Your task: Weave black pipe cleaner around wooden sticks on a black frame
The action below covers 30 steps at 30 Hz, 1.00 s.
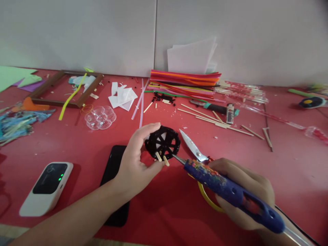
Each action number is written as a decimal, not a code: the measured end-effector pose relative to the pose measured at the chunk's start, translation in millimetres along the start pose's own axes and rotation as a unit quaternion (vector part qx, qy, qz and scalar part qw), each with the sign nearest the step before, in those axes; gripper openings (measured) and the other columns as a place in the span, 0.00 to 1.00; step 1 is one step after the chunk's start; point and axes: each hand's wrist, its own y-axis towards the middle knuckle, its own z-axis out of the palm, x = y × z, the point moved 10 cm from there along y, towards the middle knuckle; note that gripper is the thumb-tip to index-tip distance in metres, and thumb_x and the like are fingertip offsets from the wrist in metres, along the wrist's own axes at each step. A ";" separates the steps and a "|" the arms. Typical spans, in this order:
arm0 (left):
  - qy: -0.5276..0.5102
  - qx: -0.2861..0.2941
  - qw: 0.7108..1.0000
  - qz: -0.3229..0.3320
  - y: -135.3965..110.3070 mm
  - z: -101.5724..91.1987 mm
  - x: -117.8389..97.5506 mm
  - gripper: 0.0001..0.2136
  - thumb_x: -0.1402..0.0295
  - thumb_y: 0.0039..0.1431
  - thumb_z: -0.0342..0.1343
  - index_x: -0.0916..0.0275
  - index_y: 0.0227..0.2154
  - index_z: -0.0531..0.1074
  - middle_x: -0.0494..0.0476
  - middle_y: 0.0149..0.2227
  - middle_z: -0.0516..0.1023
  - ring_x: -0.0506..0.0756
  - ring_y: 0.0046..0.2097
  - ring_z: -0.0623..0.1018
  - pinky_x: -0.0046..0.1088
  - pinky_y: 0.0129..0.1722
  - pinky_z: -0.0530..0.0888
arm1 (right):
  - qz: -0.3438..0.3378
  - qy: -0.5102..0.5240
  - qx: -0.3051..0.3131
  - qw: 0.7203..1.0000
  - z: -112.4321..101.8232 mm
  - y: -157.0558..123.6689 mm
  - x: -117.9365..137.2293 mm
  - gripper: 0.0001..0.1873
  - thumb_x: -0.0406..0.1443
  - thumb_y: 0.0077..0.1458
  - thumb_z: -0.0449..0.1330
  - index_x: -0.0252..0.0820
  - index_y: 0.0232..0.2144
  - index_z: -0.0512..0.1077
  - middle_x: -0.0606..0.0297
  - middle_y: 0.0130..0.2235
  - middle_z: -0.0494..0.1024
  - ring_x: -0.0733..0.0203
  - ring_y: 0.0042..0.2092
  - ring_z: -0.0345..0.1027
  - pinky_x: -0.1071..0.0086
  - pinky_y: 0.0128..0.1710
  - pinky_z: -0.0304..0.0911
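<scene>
Head view: the wheel point(165, 146), two sticks point(166, 160) jutting from its lower edge, is pinched in the left hand point(137, 155) above the table point(159, 208). The right hand point(247, 186) grips a glue gun point(217, 186), its tip point(180, 159) at or just beside the rim. Scissors point(191, 145) lie nearby, as does a phone point(116, 162), partly hidden.

The left hand point(135, 157) pinches a black spoked wheel point(164, 146) above the red desk point(289, 164), two pale sticks point(166, 161) poking off its lower rim, and the right hand point(252, 182) steers a blue glue gun point(217, 184), nozzle point(179, 159) right by the edge!
</scene>
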 end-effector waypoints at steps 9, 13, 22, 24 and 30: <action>0.012 -0.001 1.000 0.010 1.2 -0.6 -4.0 0.33 0.74 0.56 0.67 0.48 0.63 0.66 0.59 0.64 0.70 0.63 0.64 0.73 0.49 0.67 0.70 | -0.009 0.022 0.009 1.000 -0.2 2.6 3.1 0.12 0.35 0.56 0.55 0.46 0.44 0.68 0.64 0.33 0.76 0.62 0.28 0.70 0.69 0.25 0.66; 0.018 -0.003 1.000 0.012 1.2 -0.9 -4.3 0.33 0.75 0.56 0.66 0.48 0.63 0.66 0.58 0.64 0.70 0.62 0.64 0.73 0.50 0.68 0.69 | -0.015 0.024 0.004 1.000 -0.2 2.1 4.3 0.12 0.36 0.56 0.56 0.46 0.44 0.68 0.64 0.33 0.76 0.63 0.28 0.69 0.70 0.25 0.66; 0.023 -0.003 1.000 0.019 1.2 -1.5 -5.2 0.33 0.75 0.56 0.66 0.48 0.63 0.66 0.57 0.64 0.70 0.62 0.64 0.73 0.49 0.69 0.69 | -0.020 0.028 -0.004 0.999 -1.5 3.3 4.5 0.12 0.34 0.55 0.56 0.45 0.43 0.69 0.64 0.33 0.76 0.63 0.28 0.69 0.71 0.25 0.66; 0.025 -0.001 1.000 0.020 1.6 -1.4 -5.4 0.33 0.75 0.55 0.66 0.48 0.63 0.66 0.57 0.64 0.70 0.63 0.64 0.73 0.49 0.69 0.69 | -0.021 0.033 -0.006 0.999 -2.0 2.9 4.3 0.12 0.35 0.55 0.56 0.45 0.43 0.69 0.64 0.33 0.75 0.63 0.27 0.69 0.70 0.25 0.66; 0.025 -0.005 1.000 0.015 1.1 -2.0 -4.6 0.34 0.77 0.55 0.65 0.48 0.63 0.66 0.57 0.65 0.70 0.63 0.65 0.73 0.49 0.69 0.69 | -0.003 0.032 0.014 0.999 1.2 0.4 1.2 0.14 0.35 0.55 0.57 0.47 0.45 0.68 0.63 0.34 0.77 0.60 0.29 0.71 0.68 0.27 0.67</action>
